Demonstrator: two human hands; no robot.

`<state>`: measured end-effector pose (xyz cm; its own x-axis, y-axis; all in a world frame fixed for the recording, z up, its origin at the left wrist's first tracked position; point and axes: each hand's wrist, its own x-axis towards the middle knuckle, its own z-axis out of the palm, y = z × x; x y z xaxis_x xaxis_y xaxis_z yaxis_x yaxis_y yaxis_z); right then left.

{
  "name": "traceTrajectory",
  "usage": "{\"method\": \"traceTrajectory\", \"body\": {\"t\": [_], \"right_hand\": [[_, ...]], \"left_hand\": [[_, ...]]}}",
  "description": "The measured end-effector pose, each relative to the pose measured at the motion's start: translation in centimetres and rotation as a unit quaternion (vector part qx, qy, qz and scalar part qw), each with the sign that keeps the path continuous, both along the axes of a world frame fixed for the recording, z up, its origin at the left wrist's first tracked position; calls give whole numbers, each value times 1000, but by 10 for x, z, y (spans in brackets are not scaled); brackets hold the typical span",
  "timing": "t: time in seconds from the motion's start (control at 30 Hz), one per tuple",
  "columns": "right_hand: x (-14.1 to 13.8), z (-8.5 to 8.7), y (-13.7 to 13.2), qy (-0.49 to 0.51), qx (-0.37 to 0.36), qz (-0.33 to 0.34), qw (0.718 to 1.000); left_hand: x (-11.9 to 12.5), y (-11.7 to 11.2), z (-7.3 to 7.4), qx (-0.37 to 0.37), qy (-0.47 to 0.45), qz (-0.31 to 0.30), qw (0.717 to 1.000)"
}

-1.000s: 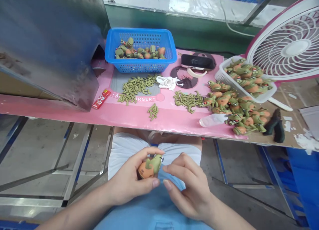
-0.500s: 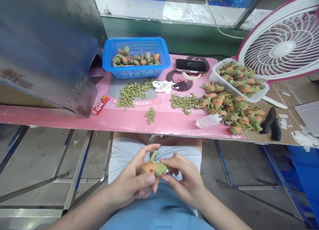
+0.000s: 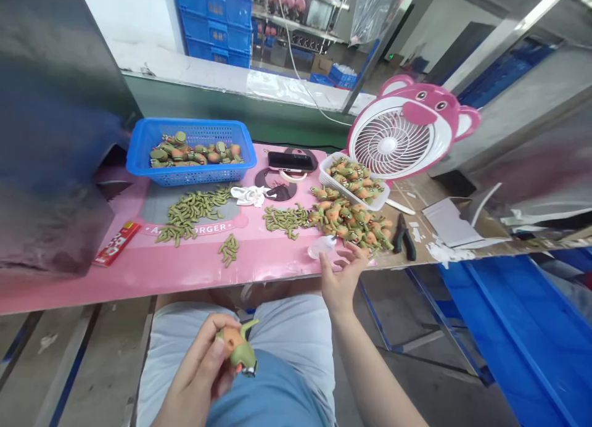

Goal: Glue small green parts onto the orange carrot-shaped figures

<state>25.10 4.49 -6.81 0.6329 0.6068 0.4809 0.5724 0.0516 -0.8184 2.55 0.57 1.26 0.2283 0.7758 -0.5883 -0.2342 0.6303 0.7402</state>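
My left hand (image 3: pixel 198 365) is closed around a small green and orange toy figurine (image 3: pixel 242 354) above my lap. The figurine lies on its side, with a thin green piece sticking up from it. At the front edge of the table my right hand (image 3: pixel 340 286) has its fingers apart, with nothing visible in them. Its fingers are beside a clear plastic squeeze bottle (image 3: pixel 319 247) lying on its side. Just beyond sits a heap of similar figurines (image 3: pixel 356 222). Small curved green pieces (image 3: pixel 284 219) lie left of the heap, with more green pieces (image 3: pixel 197 212) farther left.
A blue basket (image 3: pixel 203 178) and a white basket (image 3: pixel 333 184) hold figurines. A phone (image 3: pixel 291 161), a white cloth (image 3: pixel 250 196), a red packet (image 3: pixel 117 244), pliers (image 3: pixel 405 237) and a pink fan (image 3: pixel 400 137) are on the table. A metal box (image 3: pixel 50 137) stands left.
My right hand has left the figurine and moved forward to the bottle by the heap. My left hand still holds the figurine, now turned more head-down. The view has swung up and right.
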Motion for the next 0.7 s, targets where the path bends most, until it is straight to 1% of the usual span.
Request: {"method": "traceTrajectory", "body": {"t": [0.07,0.13,0.2,0.27,0.37,0.47,0.5,0.53,0.6,0.63,0.7], "right_hand": [[9,-4,9,5,-39,8,999],[10,-7,14,8,-75,29,997],[5,-6,12,15,-98,54,994],[-8,-1,5,30,-106,89,990],[-32,17,-16,59,-105,173,977],[-50,43,-39,97,-83,292,948],[-53,51,-44,100,-74,315,941],[-55,59,-49,93,-66,324,939],[-55,72,-55,61,-53,300,950],[-54,77,-58,54,-45,286,956],[-53,82,-62,69,-19,273,959]], "left_hand": [[-1,0,0,-4,-6,-13,1000],[-2,-1,-1,0,-17,-26,1000],[-4,-1,-3,6,-32,-30,999],[-5,-3,-5,14,-45,-28,999],[-7,-5,-9,33,-59,-29,997],[-10,-6,-15,58,-68,-36,995],[-10,-5,-17,64,-75,-43,994],[-11,-5,-19,68,-82,-52,993],[-12,-3,-21,68,-96,-69,991],[-12,-3,-22,66,-100,-74,990],[-11,-2,-23,62,-98,-76,990]]}}
